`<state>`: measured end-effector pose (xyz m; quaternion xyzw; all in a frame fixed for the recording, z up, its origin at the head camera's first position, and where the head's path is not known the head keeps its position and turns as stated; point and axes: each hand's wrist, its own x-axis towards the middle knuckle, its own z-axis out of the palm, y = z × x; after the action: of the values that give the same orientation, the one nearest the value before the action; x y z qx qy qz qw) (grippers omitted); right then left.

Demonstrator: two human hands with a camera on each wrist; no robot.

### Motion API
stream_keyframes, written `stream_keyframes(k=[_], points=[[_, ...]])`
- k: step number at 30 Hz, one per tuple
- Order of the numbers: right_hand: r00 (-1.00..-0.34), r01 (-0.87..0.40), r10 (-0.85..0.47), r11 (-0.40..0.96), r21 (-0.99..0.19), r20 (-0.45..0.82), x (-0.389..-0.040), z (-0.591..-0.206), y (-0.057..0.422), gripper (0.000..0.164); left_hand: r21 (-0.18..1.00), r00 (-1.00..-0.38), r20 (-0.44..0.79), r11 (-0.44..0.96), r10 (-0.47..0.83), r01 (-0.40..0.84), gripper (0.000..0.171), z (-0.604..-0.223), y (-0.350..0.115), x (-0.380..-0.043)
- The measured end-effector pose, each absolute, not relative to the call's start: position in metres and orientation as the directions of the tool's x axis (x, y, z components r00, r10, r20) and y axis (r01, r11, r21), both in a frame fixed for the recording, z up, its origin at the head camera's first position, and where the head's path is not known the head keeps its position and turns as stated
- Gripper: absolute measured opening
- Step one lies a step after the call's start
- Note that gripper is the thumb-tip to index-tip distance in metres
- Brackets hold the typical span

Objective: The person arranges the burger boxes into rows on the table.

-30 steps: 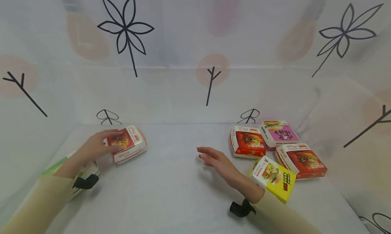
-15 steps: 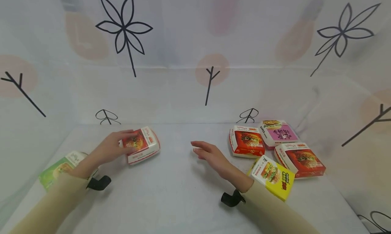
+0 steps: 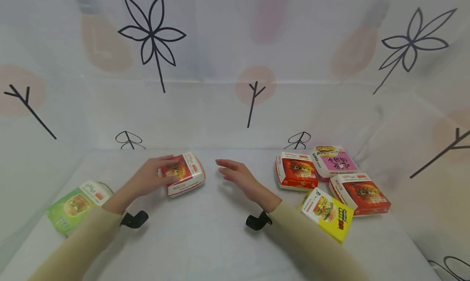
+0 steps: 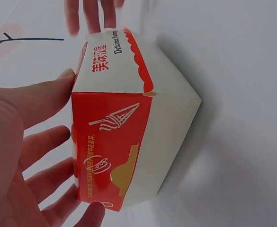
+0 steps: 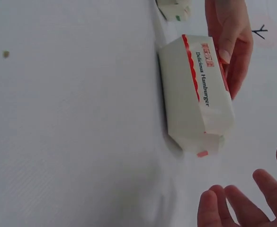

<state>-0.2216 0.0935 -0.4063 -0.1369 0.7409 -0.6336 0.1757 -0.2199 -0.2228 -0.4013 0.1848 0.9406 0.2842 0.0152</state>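
In the head view my left hand [image 3: 152, 177] holds a red and white hamburger box [image 3: 183, 185] from its left side, left of the table's middle. The left wrist view has the thumb at one edge of the box's lid and the fingers [image 4: 47, 177] spread across it; the lid face is mostly hidden. White base down, that box [image 5: 188, 90] looks low on or at the cloth. To its right, my right hand [image 3: 246, 181] hovers apart from the box, fingers pointing toward it and holding nothing.
A green and white burger box [image 3: 75, 209] lies beside my left forearm. At the right sit a small red box [image 3: 299, 173], a pink box [image 3: 339, 162], a larger red box [image 3: 365, 195] and a yellow box [image 3: 328, 213]. White printed cloth [image 3: 205, 113] hangs at the back.
My left hand has brought the red hamburger box rightward across the table. My right hand has moved left, narrowing the gap to it. The green box has come into fuller view.
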Motion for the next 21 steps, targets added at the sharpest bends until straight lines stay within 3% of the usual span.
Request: stream_keyframes(k=[21], points=[[-0.918,0.017,-0.386,0.193,-0.981,-0.091,-0.268,-0.419,0.049,0.047,0.602,-0.932,0.115,0.722,0.345,0.341,0.063,-0.403,-0.193,-0.223]])
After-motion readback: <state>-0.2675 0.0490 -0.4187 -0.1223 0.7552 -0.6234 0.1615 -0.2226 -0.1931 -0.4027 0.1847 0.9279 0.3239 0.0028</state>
